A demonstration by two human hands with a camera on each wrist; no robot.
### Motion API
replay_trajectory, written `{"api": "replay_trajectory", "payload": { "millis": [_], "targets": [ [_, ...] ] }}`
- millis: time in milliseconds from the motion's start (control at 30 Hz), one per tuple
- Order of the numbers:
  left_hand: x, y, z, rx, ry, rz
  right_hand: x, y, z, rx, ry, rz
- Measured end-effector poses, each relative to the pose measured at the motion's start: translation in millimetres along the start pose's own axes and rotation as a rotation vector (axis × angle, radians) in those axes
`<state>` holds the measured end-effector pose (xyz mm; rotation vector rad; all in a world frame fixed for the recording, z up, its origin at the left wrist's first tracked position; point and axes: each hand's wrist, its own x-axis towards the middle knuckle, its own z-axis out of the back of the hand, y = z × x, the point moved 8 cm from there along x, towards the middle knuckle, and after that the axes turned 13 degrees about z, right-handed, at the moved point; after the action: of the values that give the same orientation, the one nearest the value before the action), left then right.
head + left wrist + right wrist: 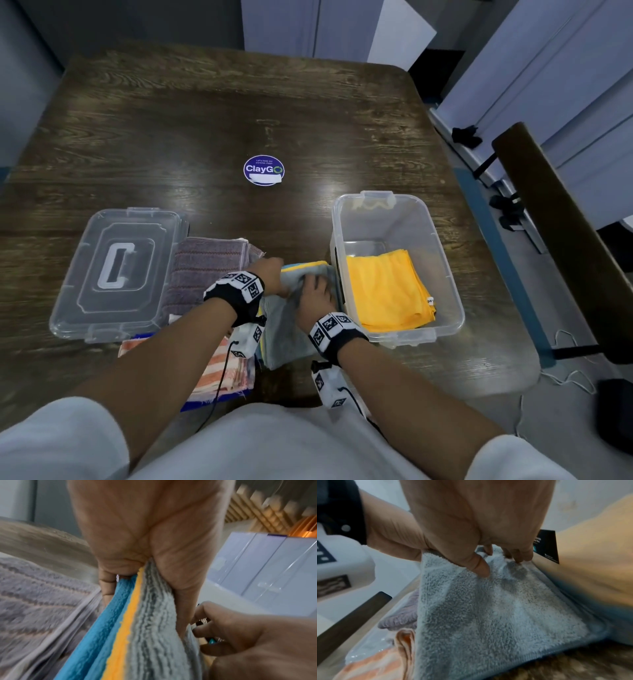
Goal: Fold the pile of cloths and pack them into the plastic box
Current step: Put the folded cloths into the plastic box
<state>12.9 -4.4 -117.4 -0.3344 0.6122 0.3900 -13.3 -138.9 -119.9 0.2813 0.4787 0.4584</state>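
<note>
- Left hand (pixel 270 274): thumb and fingers pinch the far edge of the grey cloth (pixel 284 329), with the blue cloth (pixel 109 615) caught under it.
- Right hand (pixel 315 291): fingers curled, bunching the same grey cloth.
- Grey cloth lies at the near edge of the table (pixel 205 120), against the left wall of the plastic box (pixel 376 219).
- Folded yellow cloth (pixel 387 291) lies inside the box.

The plastic box (pixel 442 240) stood by the table's (pixel 205 137) near right corner, one folded cloth (pixel 387 291) inside; the lid (pixel 116 274) lay toward the left edge, the pile of cloths (pixel 205 270) between them.
</note>
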Motion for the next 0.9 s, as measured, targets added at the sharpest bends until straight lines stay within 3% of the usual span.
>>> {"api": "replay_trajectory", "payload": {
  "millis": [200,400,500,667,800,900],
  "targets": [
    [-43,-13,69,-0.179,-0.185,-0.014,-1,17,45,0.2,-0.224,0.124],
    [-97,-30,140,-0.382,-0.418,-0.076,-7,18,104,0.613,-0.5,0.248],
    [-128,-41,173,-0.504,-0.518,-0.148,-4,16,130,0.787,-0.563,0.338],
    [-171,-66,215,-0.743,-0.571,-0.344,-4,-11,177,0.957,-0.545,0.344],
    [-180,-90,224,-0.869,-0.445,-0.462,-11,-44,209,1.083,-0.458,0.401],
    [-178,-108,219,-0.963,-0.356,-0.527,-18,-65,220,1.154,-0.315,0.454]
  ]
}}
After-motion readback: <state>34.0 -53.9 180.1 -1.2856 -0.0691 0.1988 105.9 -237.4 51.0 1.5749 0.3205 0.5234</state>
